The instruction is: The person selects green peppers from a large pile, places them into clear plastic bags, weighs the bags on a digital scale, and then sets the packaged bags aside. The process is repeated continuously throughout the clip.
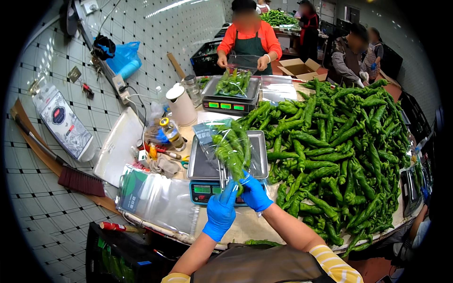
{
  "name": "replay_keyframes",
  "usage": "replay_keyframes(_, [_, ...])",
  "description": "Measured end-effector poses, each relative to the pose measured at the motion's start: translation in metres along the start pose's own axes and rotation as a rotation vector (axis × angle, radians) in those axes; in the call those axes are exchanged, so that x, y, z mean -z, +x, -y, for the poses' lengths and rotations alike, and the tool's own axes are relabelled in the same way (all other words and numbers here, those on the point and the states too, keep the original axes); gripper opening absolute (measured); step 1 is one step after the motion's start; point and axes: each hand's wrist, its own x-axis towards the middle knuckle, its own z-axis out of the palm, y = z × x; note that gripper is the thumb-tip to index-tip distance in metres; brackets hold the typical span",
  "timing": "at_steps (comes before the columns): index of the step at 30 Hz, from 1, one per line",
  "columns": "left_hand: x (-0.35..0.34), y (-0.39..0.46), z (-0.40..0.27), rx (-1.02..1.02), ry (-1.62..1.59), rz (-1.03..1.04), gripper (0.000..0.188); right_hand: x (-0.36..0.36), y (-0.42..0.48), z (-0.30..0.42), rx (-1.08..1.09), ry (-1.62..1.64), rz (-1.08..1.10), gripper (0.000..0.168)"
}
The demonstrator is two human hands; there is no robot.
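A clear plastic bag of long green peppers (230, 146) is over the near weighing scale (262, 148), its mouth end towards me. My left hand (220, 212), in a blue glove, grips the bag's near edge on the left. On the right, my right hand (255, 192), gloved the same way, holds the bag's mouth beside a pepper end. Whether the bag rests on the metal pan cannot be told. A green display glows on the scale's front, partly covered by my hands. Loose green peppers (318, 155) lie in a large heap to the right.
Flat clear bags (170, 198) are stacked at the left. Behind them are an oil bottle (172, 134), a white kettle (181, 106) and scissors (185, 162). Across the table, a person (249, 40) holds a bag at the far scale (226, 104). A black crate (113, 254) stands below left.
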Motion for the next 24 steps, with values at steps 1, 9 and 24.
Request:
replay_keyframes(1, [0.000,0.002,0.002,-0.015,0.011,-0.004,0.066,0.003,0.004,-0.003,0.024,-0.043,-0.042,0.053])
replay_keyframes(9, [0.002,-0.002,-0.005,-0.047,0.019,-0.012,0.064,-0.025,0.023,0.008,-0.001,-0.435,-0.067,0.055])
replay_keyframes(24, [-0.012,-0.021,-0.004,-0.025,-0.083,0.040,0.065,0.045,0.062,0.021,0.575,-1.738,-0.323,0.040])
